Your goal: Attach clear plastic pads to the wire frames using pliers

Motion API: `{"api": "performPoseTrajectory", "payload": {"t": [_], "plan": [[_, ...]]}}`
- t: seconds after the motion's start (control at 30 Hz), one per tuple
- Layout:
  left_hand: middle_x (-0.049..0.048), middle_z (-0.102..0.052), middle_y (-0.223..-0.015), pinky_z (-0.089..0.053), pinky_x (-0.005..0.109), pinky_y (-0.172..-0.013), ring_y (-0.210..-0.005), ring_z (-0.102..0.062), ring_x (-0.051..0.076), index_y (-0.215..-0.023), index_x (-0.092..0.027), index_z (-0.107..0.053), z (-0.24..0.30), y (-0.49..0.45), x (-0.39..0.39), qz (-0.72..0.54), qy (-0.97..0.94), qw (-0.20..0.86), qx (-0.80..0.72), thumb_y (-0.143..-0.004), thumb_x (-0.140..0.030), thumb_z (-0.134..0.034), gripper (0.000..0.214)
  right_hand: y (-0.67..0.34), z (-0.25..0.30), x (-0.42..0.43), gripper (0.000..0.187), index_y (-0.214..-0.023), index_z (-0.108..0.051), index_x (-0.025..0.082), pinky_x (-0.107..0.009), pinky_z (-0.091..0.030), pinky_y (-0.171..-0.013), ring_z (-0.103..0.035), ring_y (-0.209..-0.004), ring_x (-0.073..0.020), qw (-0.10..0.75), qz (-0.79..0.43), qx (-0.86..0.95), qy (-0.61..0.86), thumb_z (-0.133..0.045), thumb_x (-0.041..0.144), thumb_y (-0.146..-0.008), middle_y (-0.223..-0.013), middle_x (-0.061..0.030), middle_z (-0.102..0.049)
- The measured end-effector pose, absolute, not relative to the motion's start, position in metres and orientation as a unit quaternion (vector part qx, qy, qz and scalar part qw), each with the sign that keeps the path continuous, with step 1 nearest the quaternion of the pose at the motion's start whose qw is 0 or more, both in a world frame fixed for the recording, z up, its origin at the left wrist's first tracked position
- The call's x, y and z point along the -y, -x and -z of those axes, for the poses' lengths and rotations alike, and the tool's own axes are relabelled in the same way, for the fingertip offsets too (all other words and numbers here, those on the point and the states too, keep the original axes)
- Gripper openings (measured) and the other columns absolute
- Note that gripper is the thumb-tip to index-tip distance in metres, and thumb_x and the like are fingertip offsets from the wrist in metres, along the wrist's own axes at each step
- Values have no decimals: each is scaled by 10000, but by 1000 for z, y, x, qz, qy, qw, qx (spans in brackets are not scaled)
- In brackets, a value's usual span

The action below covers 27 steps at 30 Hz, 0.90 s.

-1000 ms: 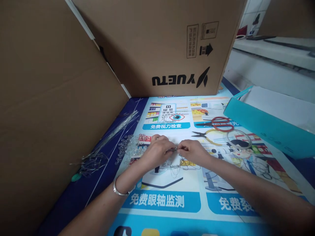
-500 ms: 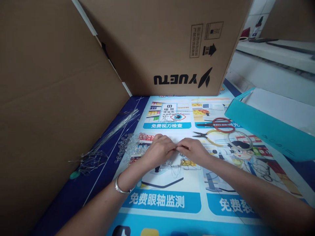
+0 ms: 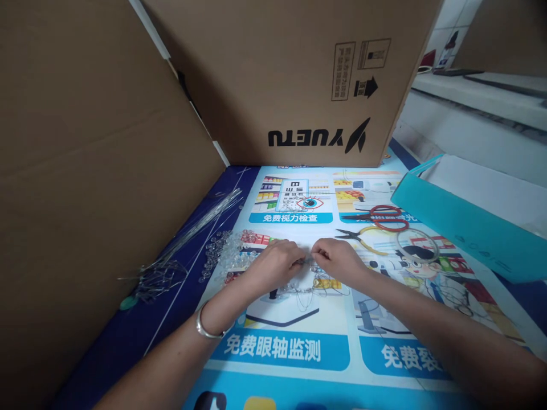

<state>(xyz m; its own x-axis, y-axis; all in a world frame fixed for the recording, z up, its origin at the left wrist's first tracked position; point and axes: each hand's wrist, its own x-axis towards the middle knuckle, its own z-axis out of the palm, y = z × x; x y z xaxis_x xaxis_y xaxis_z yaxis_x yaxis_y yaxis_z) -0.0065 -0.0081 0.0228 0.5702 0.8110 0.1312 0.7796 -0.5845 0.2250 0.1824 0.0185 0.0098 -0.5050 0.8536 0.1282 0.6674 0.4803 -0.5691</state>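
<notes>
My left hand (image 3: 277, 263) is closed in a pinch above the printed table cover, its fingertips pointing right. What it pinches is too small to make out. A short gap away, my right hand (image 3: 335, 257) is also pinched, its fingertips turned toward the left ones; whatever it holds is hidden. Below both hands lie thin looped wires (image 3: 327, 283) with clear beads (image 3: 304, 290) among them. A heap of loose clear beads (image 3: 217, 250) spreads beside and partly behind my left hand. A silver bangle (image 3: 204, 324) circles my left wrist.
Yellow-handled pliers (image 3: 374, 239), red-handled scissors (image 3: 384, 217) and a wire coil (image 3: 417, 245) lie to the right. A teal box (image 3: 470, 228) stands beyond them. Cut wires (image 3: 200, 222) lie at left. Cardboard panels (image 3: 277, 74) wall off the back and left.
My hands have drawn apart slightly, from fingertips meeting to a small gap. The right hand shifted a little to the right; both stay pinched.
</notes>
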Motion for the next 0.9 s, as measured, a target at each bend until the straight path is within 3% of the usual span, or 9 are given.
{"api": "performPoseTrajectory", "payload": {"t": [0.2, 0.63, 0.9], "plan": [[39, -560, -733, -374, 273, -646, -714, -498, 168, -779, -165, -547, -25, 3, 12, -92, -879, 45, -466, -722, -153, -504, 72, -175, -6, -14, 60, -739, -541, 199, -207, -287, -562, -474, -630, -97, 218, -208, 833, 463, -489, 202, -770, -704, 23, -562], [34, -569, -738, -369, 260, -604, -699, -512, 165, -790, -171, -551, -28, 4, 13, -97, -881, 42, -460, -752, -153, -493, 71, -175, -6, -16, 92, -742, -542, 197, -215, -306, -611, -486, -696, -113, 210, -234, 851, 421, -469, 173, -791, -743, 8, -568], [55, -575, -769, -399, 277, -669, -759, -524, 180, -825, -153, -552, -24, 4, 12, -102, -880, 57, -460, -766, -140, -485, 90, -172, -2, -21, 97, -734, -559, 210, -218, -272, -554, -477, -632, -105, 205, -252, 837, 440, -472, 187, -773, -714, 22, -575]]}}
